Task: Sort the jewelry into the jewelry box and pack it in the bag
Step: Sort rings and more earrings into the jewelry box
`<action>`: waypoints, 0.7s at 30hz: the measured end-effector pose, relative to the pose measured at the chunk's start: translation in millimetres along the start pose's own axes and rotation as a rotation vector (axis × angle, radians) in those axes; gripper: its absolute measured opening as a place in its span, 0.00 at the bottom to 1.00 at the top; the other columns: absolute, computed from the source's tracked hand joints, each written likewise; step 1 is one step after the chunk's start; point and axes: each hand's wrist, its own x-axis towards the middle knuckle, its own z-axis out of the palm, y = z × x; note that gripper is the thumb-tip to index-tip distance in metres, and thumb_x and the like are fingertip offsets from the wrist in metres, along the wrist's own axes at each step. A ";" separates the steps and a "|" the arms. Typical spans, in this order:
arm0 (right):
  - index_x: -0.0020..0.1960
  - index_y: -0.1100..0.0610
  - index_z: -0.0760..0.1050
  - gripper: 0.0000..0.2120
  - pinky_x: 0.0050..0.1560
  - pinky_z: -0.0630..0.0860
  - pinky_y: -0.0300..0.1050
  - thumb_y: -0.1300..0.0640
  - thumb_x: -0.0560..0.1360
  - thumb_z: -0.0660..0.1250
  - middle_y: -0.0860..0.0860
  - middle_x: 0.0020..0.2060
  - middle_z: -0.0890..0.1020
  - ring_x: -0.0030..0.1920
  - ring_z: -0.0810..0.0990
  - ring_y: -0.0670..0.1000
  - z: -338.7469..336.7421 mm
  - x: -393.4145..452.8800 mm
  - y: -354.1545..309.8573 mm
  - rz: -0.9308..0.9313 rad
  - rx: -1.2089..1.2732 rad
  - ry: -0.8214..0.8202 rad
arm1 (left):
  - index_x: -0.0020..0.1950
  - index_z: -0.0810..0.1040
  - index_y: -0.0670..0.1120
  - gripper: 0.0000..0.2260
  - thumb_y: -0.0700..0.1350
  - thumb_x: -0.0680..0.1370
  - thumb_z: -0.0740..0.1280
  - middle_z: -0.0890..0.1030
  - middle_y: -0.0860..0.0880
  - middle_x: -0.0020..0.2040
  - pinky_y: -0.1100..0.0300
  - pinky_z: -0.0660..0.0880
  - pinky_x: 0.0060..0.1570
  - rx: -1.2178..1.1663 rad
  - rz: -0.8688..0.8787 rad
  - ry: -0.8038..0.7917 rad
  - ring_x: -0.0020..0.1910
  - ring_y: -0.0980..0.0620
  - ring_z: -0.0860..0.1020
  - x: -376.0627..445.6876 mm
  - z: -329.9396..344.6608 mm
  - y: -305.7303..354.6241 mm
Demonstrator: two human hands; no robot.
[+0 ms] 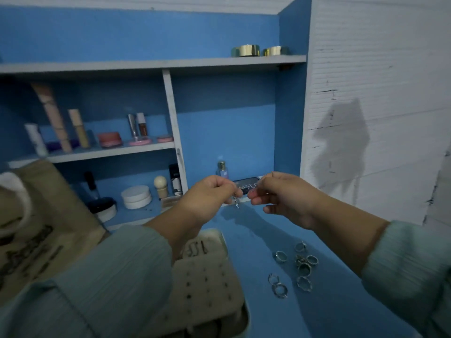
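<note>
Two hands, mine, are raised over the blue bench (256,301): my left hand (210,196) and my right hand (278,193) each pinch an end of one small silver piece of jewelry (237,203), fingers curled tight, a tiny charm or clasp dangling between them; whether it is a chain or an earring I cannot tell. Below my left forearm lies the open jewelry box (210,272), its cream pad dotted with earring holes and a few dark hooks at its far end. Below my right wrist, a loose cluster of silver rings (302,264) sits on the bench, with two more rings (278,284) just nearer me, all unsorted. The printed canvas bag (36,228) stands to the left of my left arm. The risk, as I judge it, is the fine piece slipping from so slight a pinch and dropping onto the bench or among the rings, where it could tangle; a sweeping right sleeve could also scatter the rings toward the bench's near edge. Room to move is fair: open blue surface lies between the box and the rings, directly beneath my hands, while the shelf edge with cosmetics sits close beyond my fingertips and the white wall closes in to the right.
</note>
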 end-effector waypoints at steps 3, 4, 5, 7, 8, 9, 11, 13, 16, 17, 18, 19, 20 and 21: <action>0.41 0.56 0.70 0.07 0.40 0.72 0.43 0.60 0.78 0.57 0.53 0.39 0.82 0.40 0.79 0.49 13.2 -11.9 -7.2 0.001 0.045 -0.019 | 0.40 0.77 0.50 0.07 0.45 0.77 0.63 0.80 0.53 0.39 0.61 0.67 0.35 -0.039 0.008 0.035 0.35 0.58 0.73 -17.2 -11.7 6.8; 0.42 0.57 0.70 0.08 0.42 0.72 0.44 0.60 0.78 0.56 0.53 0.39 0.82 0.41 0.79 0.50 17.0 -16.0 -9.1 0.010 0.056 -0.039 | 0.39 0.77 0.50 0.07 0.45 0.77 0.63 0.80 0.53 0.40 0.62 0.65 0.35 -0.064 0.010 0.045 0.35 0.58 0.73 -23.0 -15.1 9.9; 0.43 0.57 0.71 0.09 0.43 0.72 0.45 0.59 0.78 0.55 0.53 0.39 0.82 0.41 0.80 0.50 20.5 -19.9 -10.8 0.017 0.067 -0.066 | 0.39 0.76 0.50 0.08 0.45 0.77 0.63 0.81 0.54 0.40 0.62 0.65 0.36 -0.095 0.010 0.052 0.35 0.59 0.73 -28.8 -18.2 13.4; 0.44 0.57 0.71 0.10 0.43 0.72 0.45 0.58 0.79 0.53 0.53 0.37 0.81 0.38 0.79 0.50 27.0 -27.8 -13.3 0.024 0.094 -0.109 | 0.40 0.75 0.50 0.08 0.45 0.78 0.62 0.80 0.57 0.36 0.62 0.66 0.39 -0.171 0.002 0.073 0.36 0.59 0.73 -39.5 -23.3 20.4; 0.43 0.57 0.71 0.10 0.41 0.72 0.45 0.57 0.79 0.53 0.53 0.35 0.80 0.35 0.78 0.50 30.4 -31.7 -14.5 0.021 0.103 -0.113 | 0.41 0.75 0.49 0.08 0.45 0.79 0.61 0.80 0.58 0.35 0.62 0.66 0.40 -0.218 -0.008 0.089 0.36 0.58 0.74 -44.4 -25.3 23.1; 0.41 0.56 0.70 0.10 0.38 0.71 0.44 0.57 0.79 0.54 0.52 0.32 0.78 0.32 0.76 0.49 33.6 -35.5 -15.8 0.010 0.103 -0.108 | 0.44 0.75 0.47 0.07 0.44 0.79 0.59 0.81 0.58 0.35 0.62 0.67 0.40 -0.275 -0.025 0.103 0.37 0.58 0.76 -48.6 -26.8 25.4; 0.40 0.56 0.67 0.09 0.33 0.68 0.42 0.58 0.79 0.56 0.51 0.28 0.74 0.28 0.70 0.49 39.3 -41.9 -18.5 -0.025 0.079 -0.095 | 0.49 0.74 0.45 0.08 0.43 0.81 0.56 0.83 0.56 0.37 0.63 0.67 0.39 -0.401 -0.076 0.115 0.38 0.59 0.80 -56.7 -29.8 28.6; 0.39 0.55 0.67 0.09 0.31 0.63 0.41 0.58 0.79 0.58 0.50 0.27 0.71 0.26 0.65 0.48 42.5 -47.3 -20.4 -0.064 0.039 -0.091 | 0.50 0.73 0.43 0.09 0.42 0.81 0.53 0.84 0.54 0.38 0.63 0.67 0.38 -0.494 -0.127 0.124 0.36 0.59 0.81 -63.7 -31.9 29.4; 0.39 0.54 0.70 0.09 0.32 0.62 0.40 0.57 0.78 0.62 0.47 0.26 0.68 0.27 0.63 0.46 44.1 -55.9 -24.2 -0.119 -0.059 -0.067 | 0.53 0.72 0.41 0.11 0.43 0.81 0.52 0.82 0.49 0.38 0.63 0.66 0.35 -0.561 -0.174 0.117 0.28 0.58 0.76 -72.9 -37.8 27.6; 0.39 0.54 0.71 0.09 0.32 0.62 0.39 0.57 0.77 0.63 0.46 0.25 0.68 0.27 0.63 0.46 44.1 -58.7 -26.1 -0.133 -0.100 -0.052 | 0.51 0.71 0.42 0.10 0.43 0.81 0.51 0.81 0.49 0.36 0.62 0.65 0.34 -0.566 -0.182 0.096 0.27 0.57 0.73 -75.7 -40.3 26.4; 0.38 0.53 0.72 0.09 0.32 0.62 0.39 0.56 0.77 0.63 0.46 0.25 0.68 0.27 0.63 0.46 43.9 -61.0 -28.3 -0.146 -0.138 -0.033 | 0.48 0.69 0.43 0.09 0.43 0.81 0.51 0.80 0.49 0.34 0.62 0.64 0.34 -0.566 -0.185 0.067 0.26 0.56 0.69 -78.8 -42.6 25.8; 0.38 0.53 0.72 0.09 0.32 0.62 0.39 0.56 0.77 0.63 0.46 0.25 0.68 0.27 0.62 0.46 43.9 -63.3 -30.9 -0.158 -0.165 -0.014 | 0.46 0.67 0.44 0.08 0.43 0.81 0.51 0.79 0.49 0.33 0.62 0.63 0.33 -0.556 -0.186 0.038 0.25 0.56 0.66 -81.7 -44.9 25.7; 0.38 0.54 0.72 0.09 0.33 0.62 0.39 0.57 0.77 0.63 0.47 0.25 0.67 0.27 0.62 0.46 43.8 -64.9 -33.6 -0.172 -0.175 0.001 | 0.45 0.67 0.44 0.08 0.43 0.80 0.51 0.77 0.49 0.32 0.61 0.62 0.33 -0.536 -0.184 0.015 0.24 0.56 0.64 -84.9 -46.7 26.4; 0.38 0.55 0.72 0.09 0.33 0.63 0.39 0.57 0.78 0.62 0.48 0.26 0.67 0.28 0.61 0.47 43.6 -66.4 -36.3 -0.185 -0.166 0.011 | 0.43 0.66 0.45 0.08 0.44 0.80 0.52 0.75 0.50 0.31 0.61 0.61 0.32 -0.510 -0.180 -0.003 0.24 0.56 0.62 -87.6 -48.1 26.8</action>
